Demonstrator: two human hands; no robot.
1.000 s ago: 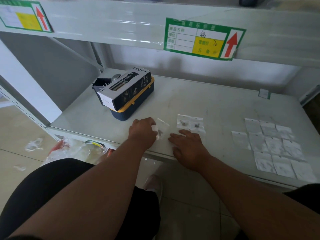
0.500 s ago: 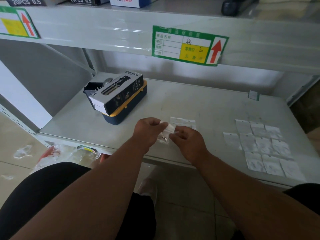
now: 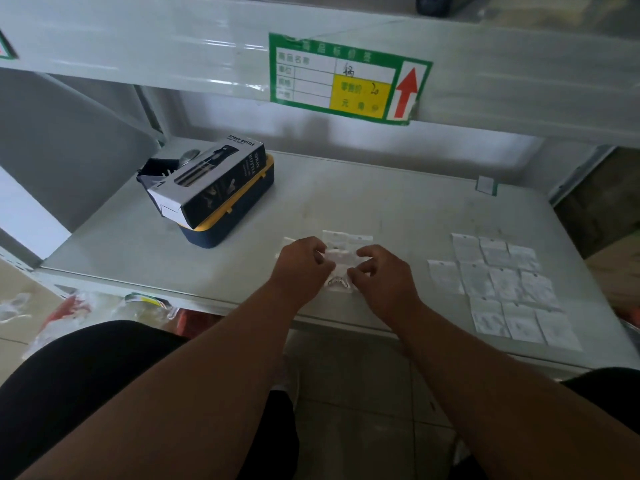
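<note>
A small clear plastic bag (image 3: 341, 268) with tiny metal pieces at its bottom hangs just above the front of the white shelf (image 3: 381, 202). My left hand (image 3: 301, 268) pinches the bag's left edge and my right hand (image 3: 382, 275) pinches its right edge, the two hands facing each other. Two more small bags (image 3: 346, 239) lie flat on the shelf just behind my fingers, partly hidden by them.
Several white bags (image 3: 502, 285) lie in rows on the shelf at the right. At the back left a spray-bottle box (image 3: 207, 181) rests on a blue and yellow case (image 3: 235, 216). An upper shelf edge with a green price label (image 3: 346, 81) overhangs. Plastic wrappers (image 3: 69, 306) lie on the floor.
Both hands came off the shelf with the small bag, which now hangs between them. The view moved closer to the shelf.
</note>
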